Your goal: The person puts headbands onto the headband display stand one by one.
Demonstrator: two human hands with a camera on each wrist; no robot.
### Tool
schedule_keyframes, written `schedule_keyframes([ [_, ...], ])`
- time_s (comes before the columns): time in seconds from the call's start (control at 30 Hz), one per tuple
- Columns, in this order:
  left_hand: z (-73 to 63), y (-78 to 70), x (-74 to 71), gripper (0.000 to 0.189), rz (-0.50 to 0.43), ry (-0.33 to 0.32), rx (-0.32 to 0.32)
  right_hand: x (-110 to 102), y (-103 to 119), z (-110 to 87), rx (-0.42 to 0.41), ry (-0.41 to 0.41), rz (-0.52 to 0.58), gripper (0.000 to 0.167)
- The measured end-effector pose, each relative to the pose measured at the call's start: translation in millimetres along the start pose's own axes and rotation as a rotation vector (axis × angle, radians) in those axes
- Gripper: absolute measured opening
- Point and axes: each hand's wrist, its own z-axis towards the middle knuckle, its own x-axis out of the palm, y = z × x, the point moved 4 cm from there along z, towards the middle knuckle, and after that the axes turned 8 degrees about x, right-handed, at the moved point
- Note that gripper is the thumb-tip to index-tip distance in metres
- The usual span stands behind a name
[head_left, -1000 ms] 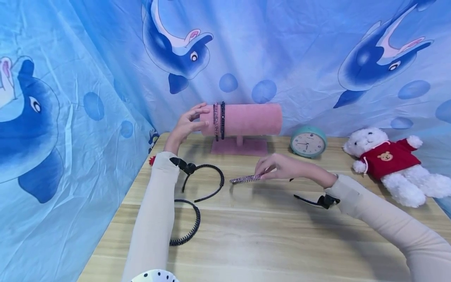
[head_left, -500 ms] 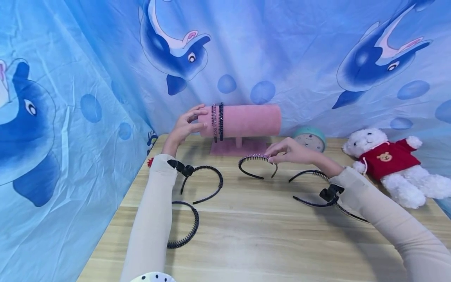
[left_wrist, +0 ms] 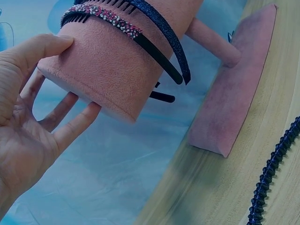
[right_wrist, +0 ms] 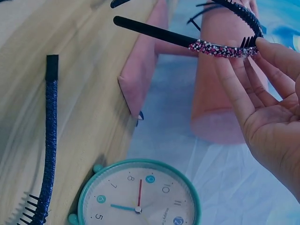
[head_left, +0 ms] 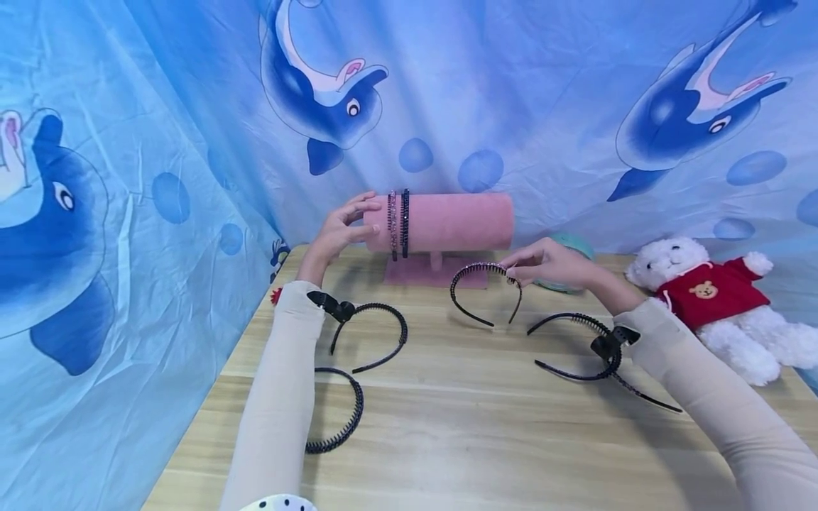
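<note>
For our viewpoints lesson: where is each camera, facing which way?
Head: worn there, facing forward, down at the pale wooden table; left hand and right hand show.
Left wrist: worn there, facing that hand touching the pink velvety cylinder stand.
Right wrist: worn there, facing that hand pinching an arched black jewelled headband.
Both wrist views: the stand.

Left of centre, the left hand point(head_left: 336, 233) grips the left end of a pink display roll point(head_left: 460, 223) bearing two headbands point(head_left: 405, 223). Right of centre, the right hand point(head_left: 557, 267) pinches a toothed headband point(head_left: 479, 267). Loose headbands point(head_left: 404, 330) lie lower left and centre right; a plush bear point(head_left: 716, 294), far right.
</note>
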Motion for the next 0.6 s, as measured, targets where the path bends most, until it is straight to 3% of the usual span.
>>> schedule_keyframes([
  [0.23,2.3,0.1,0.2,0.05,0.001,-0.011,-0.013,-15,-6,-2.2,0.035,-0.061,0.052,0.036],
  [0.47,12.4,22.8,-4.2,0.051,-0.013,-0.024,-0.015,-24,-10,-9.2,0.043,-0.086,0.055,0.039],
  [0.6,12.5,27.7,-5.1,0.051,-0.002,-0.033,-0.011,-30,-13,-15.6,0.04,-0.114,0.056,0.038],
])
